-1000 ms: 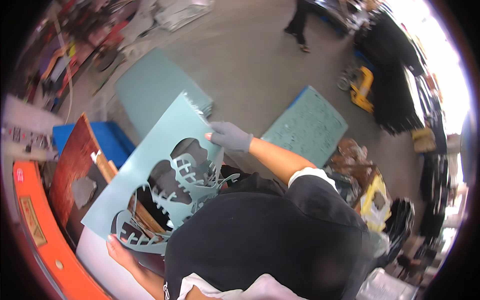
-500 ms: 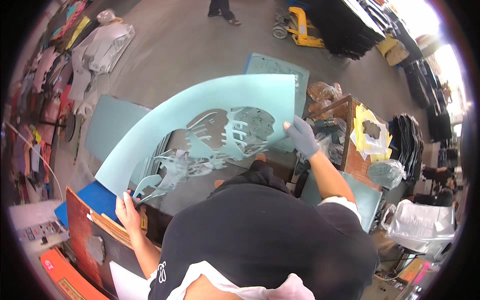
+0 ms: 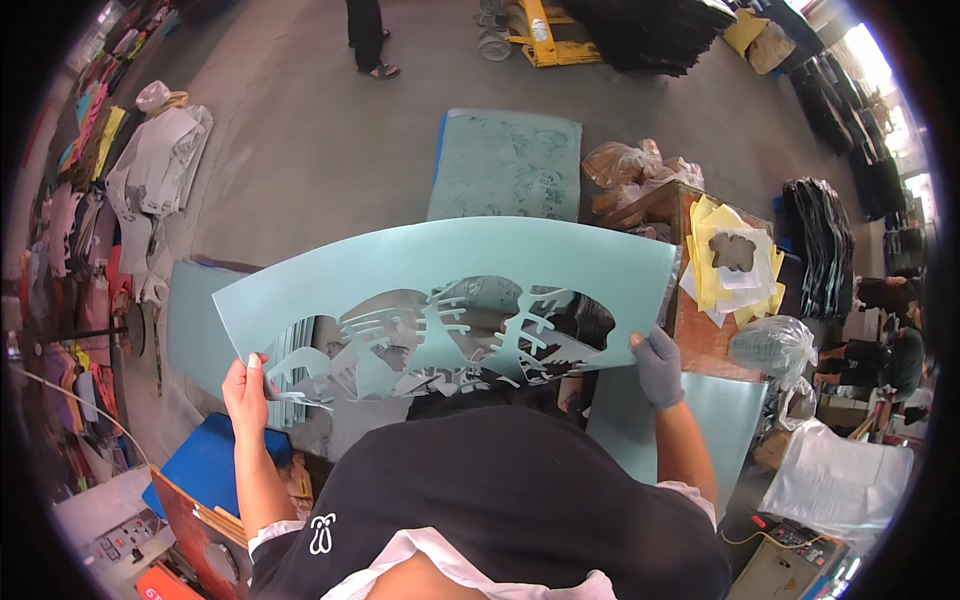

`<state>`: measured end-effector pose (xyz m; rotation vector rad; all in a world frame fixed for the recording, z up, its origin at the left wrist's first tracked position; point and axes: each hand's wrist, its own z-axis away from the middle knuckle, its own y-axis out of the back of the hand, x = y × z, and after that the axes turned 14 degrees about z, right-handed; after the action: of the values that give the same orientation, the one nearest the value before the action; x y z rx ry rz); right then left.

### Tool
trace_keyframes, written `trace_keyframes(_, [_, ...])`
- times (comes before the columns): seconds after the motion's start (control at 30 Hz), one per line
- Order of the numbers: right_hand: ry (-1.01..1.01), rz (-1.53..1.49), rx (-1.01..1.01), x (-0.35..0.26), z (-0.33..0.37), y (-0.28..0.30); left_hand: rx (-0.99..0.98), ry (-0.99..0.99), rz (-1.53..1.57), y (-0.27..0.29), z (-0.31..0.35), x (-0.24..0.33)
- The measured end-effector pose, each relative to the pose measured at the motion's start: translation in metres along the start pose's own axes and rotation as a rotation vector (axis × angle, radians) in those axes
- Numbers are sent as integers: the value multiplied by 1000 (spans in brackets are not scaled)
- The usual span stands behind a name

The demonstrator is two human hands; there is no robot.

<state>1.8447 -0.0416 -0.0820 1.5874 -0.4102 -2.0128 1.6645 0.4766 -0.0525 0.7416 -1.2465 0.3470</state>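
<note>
The bare left hand [image 3: 246, 392] and gray-gloved right hand [image 3: 659, 367] are gripping opposite ends of a die-cut teal sheet [image 3: 450, 253]; a yellow pallet jack [image 3: 540, 42] is standing farther off.

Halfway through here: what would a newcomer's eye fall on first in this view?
Most likely the large pale-green sheet across the middle, its lower part full of cut-outs, held at its ends by the bare left hand and grey-gloved right hand. After that, perhaps the yellow pallet truck at the top and the yellow sheets at right.
</note>
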Motion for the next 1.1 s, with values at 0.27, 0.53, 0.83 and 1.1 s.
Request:
trace_keyframes(0.27, [6,-231,16,53,-185,56,-228,-264,-268,-166,-200,59])
trace_keyframes(0.53, [-8,632,326,64,-461,42,-52,-311,-522,-392,-387,69])
trace_keyframes(0.83, [-20,815,-435,228,-249,-97,-642,47,-688,-314,-211,-158])
trace_keyframes(1.1, [-288,959,-920,227,-94,-101,-782,631,-800,-114,10,-206])
